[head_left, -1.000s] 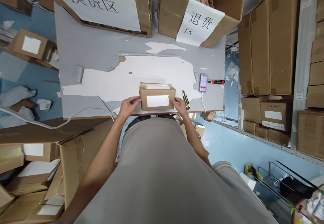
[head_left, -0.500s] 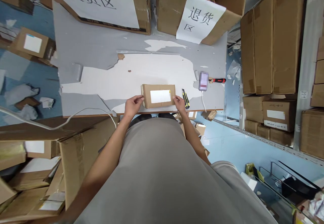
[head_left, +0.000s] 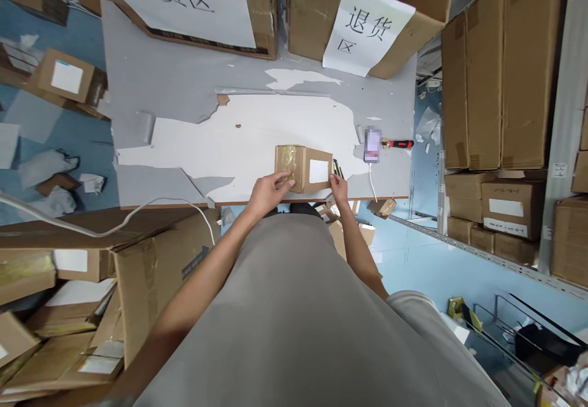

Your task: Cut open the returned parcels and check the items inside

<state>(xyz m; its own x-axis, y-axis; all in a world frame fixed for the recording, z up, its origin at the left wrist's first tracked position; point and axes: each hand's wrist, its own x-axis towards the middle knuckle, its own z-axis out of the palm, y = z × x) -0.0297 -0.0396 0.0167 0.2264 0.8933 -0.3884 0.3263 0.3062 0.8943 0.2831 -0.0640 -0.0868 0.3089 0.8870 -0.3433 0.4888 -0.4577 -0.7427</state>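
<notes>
A small cardboard box (head_left: 300, 168) with a white label on one face and shiny tape on its left end is near the front edge of the table. My left hand (head_left: 270, 191) holds its left end, fingers against the taped side. At the lower right corner, the fingers of my right hand (head_left: 339, 187) pinch the box edge. The box sits tilted, its label turned toward the right. Just behind my right hand a utility knife (head_left: 337, 167) lies on the table, partly hidden by the box and hand.
Two large cartons with handwritten paper signs (head_left: 184, 2) (head_left: 367, 27) stand along the back of the table (head_left: 133, 88). To the right lie a phone (head_left: 372, 144) on a white cable and a red-black handled tool (head_left: 404, 144). An open carton of parcels (head_left: 160, 278) is at lower left.
The box has been turned and shifted right, so its taped left end now shows. Both hands moved right with it, and the box now partly covers the knife.
</notes>
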